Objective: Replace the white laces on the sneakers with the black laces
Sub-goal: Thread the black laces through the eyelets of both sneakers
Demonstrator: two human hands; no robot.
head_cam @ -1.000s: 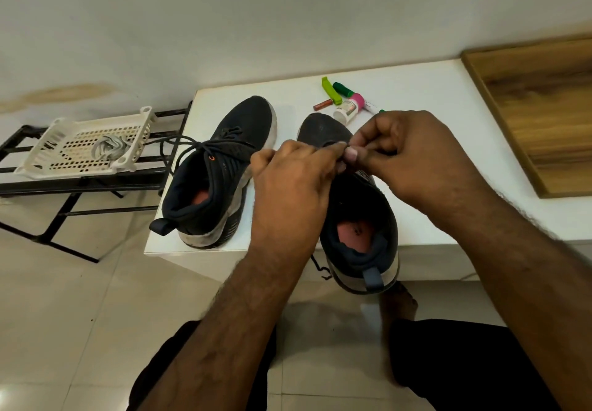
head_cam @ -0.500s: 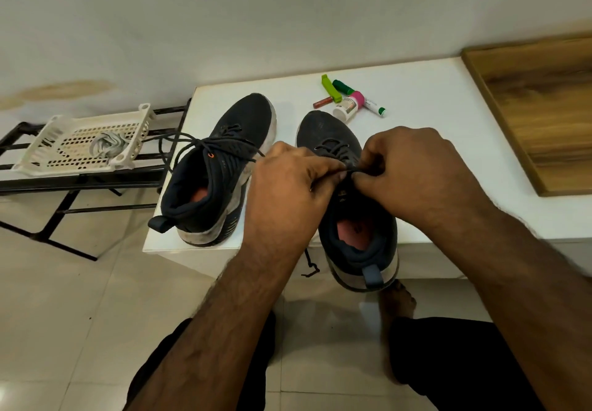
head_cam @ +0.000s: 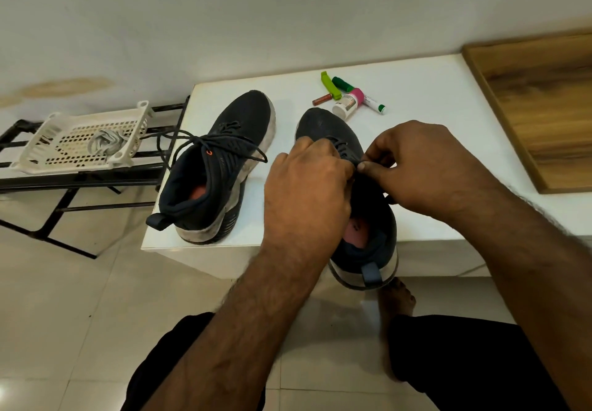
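Two dark sneakers stand on a white table (head_cam: 423, 96). The left sneaker (head_cam: 224, 167) carries a black lace whose loose ends spread over its top and off the table's left edge. The right sneaker (head_cam: 362, 205) has its heel hanging past the table's front edge. Over its eyelets my left hand (head_cam: 307, 183) and my right hand (head_cam: 426, 167) meet, each pinching the black lace (head_cam: 347, 151) between thumb and fingers. The hands hide most of that lace. The white laces (head_cam: 104, 143) lie bunched in a white plastic basket (head_cam: 41, 157) at the left.
The basket rests on a black metal rack (head_cam: 80, 180) left of the table. Small tubes and a bottle (head_cam: 349, 98) lie at the table's back. A wooden board (head_cam: 544, 106) sits at the right. My legs and a bare foot are below, on a tiled floor.
Both hands have dropped from above the toe end to the eyelets of the right sneaker, still pinching the black lace together. The left sneaker has not moved.
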